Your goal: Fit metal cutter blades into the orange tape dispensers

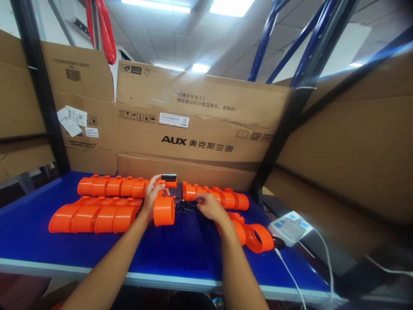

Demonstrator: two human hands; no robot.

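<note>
My left hand (152, 196) is closed round an orange plastic part (164, 211), made of a wide ring-like lower piece and an upper clip with a black strip (169, 177). It is held above the table, left of centre. My right hand (210, 207) is closed, thumb and fingertips pinched at the right end of a small black object (187, 205) whose kind I cannot make out. A dark box-like item (176, 192) stands behind, partly hidden. Rows of similar orange parts lie to the left (103, 217), behind (113, 187) and on the right (230, 198).
Near my right forearm lie more orange rings (259, 238) beside a dark object (278, 242). A white power strip (290, 228) with cables sits at the right edge. The blue table (29, 219) is walled by cardboard (200, 125) and dark posts (274, 142).
</note>
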